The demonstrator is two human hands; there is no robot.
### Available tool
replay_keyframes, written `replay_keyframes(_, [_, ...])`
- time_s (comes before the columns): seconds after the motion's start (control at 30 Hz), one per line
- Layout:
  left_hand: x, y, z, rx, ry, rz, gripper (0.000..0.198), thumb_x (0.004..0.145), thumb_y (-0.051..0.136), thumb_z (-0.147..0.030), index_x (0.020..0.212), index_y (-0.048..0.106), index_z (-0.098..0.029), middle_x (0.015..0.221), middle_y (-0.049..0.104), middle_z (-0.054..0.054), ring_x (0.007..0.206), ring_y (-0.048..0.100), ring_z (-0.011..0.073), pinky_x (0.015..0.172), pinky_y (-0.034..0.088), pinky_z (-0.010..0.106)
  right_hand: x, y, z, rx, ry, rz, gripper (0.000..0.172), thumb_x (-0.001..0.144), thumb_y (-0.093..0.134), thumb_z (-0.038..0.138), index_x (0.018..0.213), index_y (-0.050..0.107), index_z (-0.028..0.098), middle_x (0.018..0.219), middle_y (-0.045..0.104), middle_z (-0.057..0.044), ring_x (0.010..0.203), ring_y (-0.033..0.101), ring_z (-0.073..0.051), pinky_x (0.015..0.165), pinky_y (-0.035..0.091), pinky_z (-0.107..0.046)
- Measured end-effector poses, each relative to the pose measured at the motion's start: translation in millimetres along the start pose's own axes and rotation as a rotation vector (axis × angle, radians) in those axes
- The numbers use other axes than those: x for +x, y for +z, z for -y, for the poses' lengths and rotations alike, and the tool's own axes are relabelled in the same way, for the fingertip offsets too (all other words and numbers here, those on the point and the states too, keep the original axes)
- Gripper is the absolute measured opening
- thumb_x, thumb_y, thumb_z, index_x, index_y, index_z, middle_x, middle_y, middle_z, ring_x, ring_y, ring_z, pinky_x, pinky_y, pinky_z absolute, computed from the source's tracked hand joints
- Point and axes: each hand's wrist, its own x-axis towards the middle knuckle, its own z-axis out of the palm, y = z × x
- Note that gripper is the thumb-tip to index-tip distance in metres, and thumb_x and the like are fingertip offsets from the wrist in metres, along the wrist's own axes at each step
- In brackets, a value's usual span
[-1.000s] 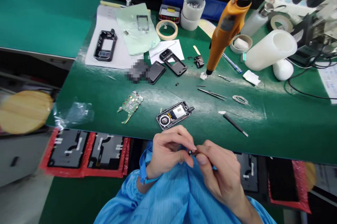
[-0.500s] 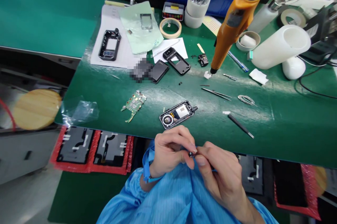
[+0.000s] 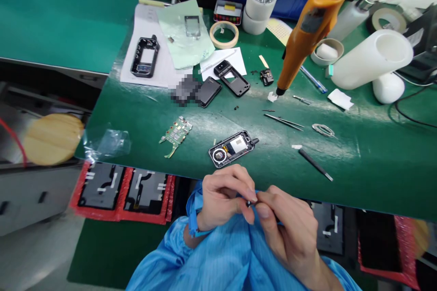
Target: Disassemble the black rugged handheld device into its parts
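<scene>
My left hand (image 3: 226,197) and my right hand (image 3: 288,225) meet in front of my body, at the table's near edge. Between the left thumb and fingers sits a small dark part (image 3: 250,203), mostly covered by the fingertips. The right thumb and forefinger pinch close against it; what they grip is too small to name. Just beyond the hands lies an opened handset housing (image 3: 233,149) with a stub antenna, a white ring and a pale panel inside. A green circuit board (image 3: 176,135) rests to its left.
Tweezers (image 3: 283,121), a dark flat-tipped tool (image 3: 316,164) and a coiled cable (image 3: 322,130) lie to the right. An orange electric screwdriver (image 3: 302,36) hangs over the table. Farther back are a black frame (image 3: 232,79), a front housing (image 3: 145,56) and a tape roll (image 3: 224,34).
The view has shifted slightly, so the things on the table appear a little farther right. Both hands keep their pinch at the small dark part, which shows slightly more.
</scene>
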Motion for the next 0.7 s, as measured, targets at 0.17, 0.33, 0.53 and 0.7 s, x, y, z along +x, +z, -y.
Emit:
replay_keyframes(0.17, [-0.4, 3.5, 1.9, 0.031, 0.045, -0.046, 0.02, 0.086, 0.1, -0.04, 0.1, 0.091, -0.027, 0.076, 0.076, 0.001, 0.065, 0.067, 0.0085, 0.063, 0.057, 0.02, -0.6, 1.0, 2.2, 0.014, 0.017, -0.006, 0.019, 0.122, 0.051, 0.021, 0.111, 0.067, 0.021, 0.077, 0.069, 0.002, 0.057, 0.058, -0.011, 0.051, 0.045, -0.027])
replay_keyframes(0.33, [0.7, 7.3, 2.1, 0.068, 0.102, -0.041, 0.022, 0.088, 0.098, -0.044, 0.099, 0.089, -0.027, 0.072, 0.071, -0.001, 0.063, 0.063, 0.0078, 0.058, 0.052, 0.02, -1.7, 3.8, 4.1, 0.039, 0.018, -0.015, 0.02, 0.122, 0.05, 0.021, 0.111, 0.066, 0.022, 0.077, 0.069, 0.002, 0.059, 0.06, -0.011, 0.053, 0.046, -0.025])
replay_keyframes(0.53, [0.6, 9.2, 2.2, 0.091, 0.154, -0.069, 0.021, 0.089, 0.098, -0.042, 0.099, 0.088, -0.028, 0.072, 0.07, -0.002, 0.062, 0.062, 0.0069, 0.057, 0.051, 0.018, -0.8, 4.3, 6.7, 0.046, 0.024, -0.006, 0.022, 0.123, 0.048, 0.021, 0.107, 0.063, 0.022, 0.078, 0.069, 0.002, 0.06, 0.06, -0.011, 0.056, 0.048, -0.024])
replay_keyframes(0.7, [-1.3, 10.1, 2.3, 0.056, 0.144, -0.061, 0.021, 0.089, 0.098, -0.041, 0.102, 0.089, -0.028, 0.074, 0.071, -0.002, 0.063, 0.062, 0.0068, 0.058, 0.052, 0.019, -0.4, 4.6, 5.2, 0.059, 0.02, 0.006, 0.022, 0.123, 0.049, 0.022, 0.107, 0.063, 0.022, 0.077, 0.068, 0.002, 0.058, 0.057, -0.011, 0.053, 0.046, -0.025])
